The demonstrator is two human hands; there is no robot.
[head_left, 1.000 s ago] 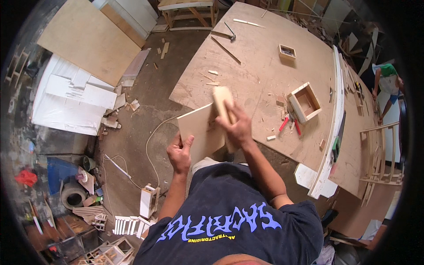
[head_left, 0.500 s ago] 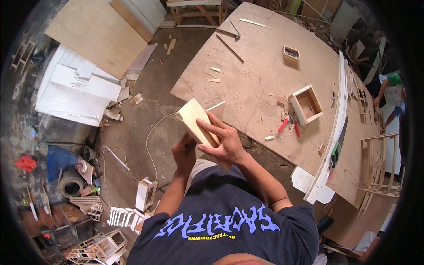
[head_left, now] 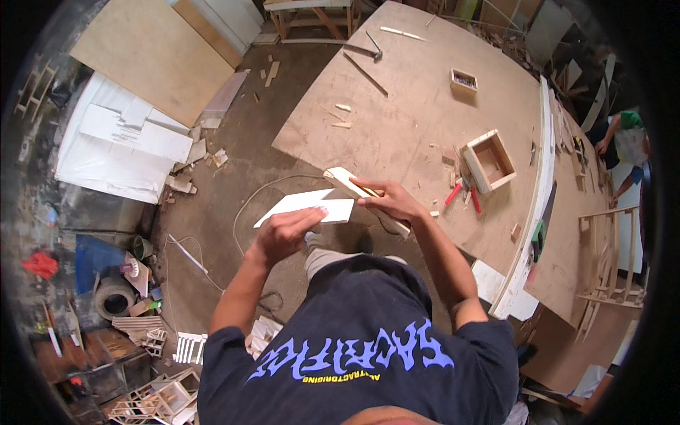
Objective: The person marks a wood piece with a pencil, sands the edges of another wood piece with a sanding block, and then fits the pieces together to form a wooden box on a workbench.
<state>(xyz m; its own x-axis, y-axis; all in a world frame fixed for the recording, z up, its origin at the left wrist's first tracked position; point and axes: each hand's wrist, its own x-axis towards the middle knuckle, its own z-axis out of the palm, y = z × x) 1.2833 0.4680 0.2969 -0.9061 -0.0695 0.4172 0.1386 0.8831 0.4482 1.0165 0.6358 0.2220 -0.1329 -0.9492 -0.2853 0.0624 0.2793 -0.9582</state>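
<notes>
My left hand [head_left: 283, 230] is closed on a pale, white-looking flat board [head_left: 333, 211], held low in front of my body with its face turned up. My right hand [head_left: 393, 202] grips a long, pale wooden block [head_left: 341, 177] just right of the board, tilted with its far end raised toward the upper left. Whether block and board touch I cannot tell. Beyond my hands, a square wooden box [head_left: 489, 161] sits on the plywood worktop [head_left: 411, 92], beside red-handled pliers [head_left: 476, 202] and wood scraps.
A small wooden box [head_left: 464, 83] and a hammer [head_left: 375, 51] lie farther back. Sheets [head_left: 149, 57] lean at upper left. A cable [head_left: 251, 202] crosses the floor. A co-worker [head_left: 623, 142] bends at the far right near a wooden frame [head_left: 609, 255]. A tire [head_left: 117, 301] lies at lower left.
The board has turned from tilted to flatter, its pale face up, with my left hand over it. The block, earlier across the board, has moved right and tipped lengthwise with my right hand.
</notes>
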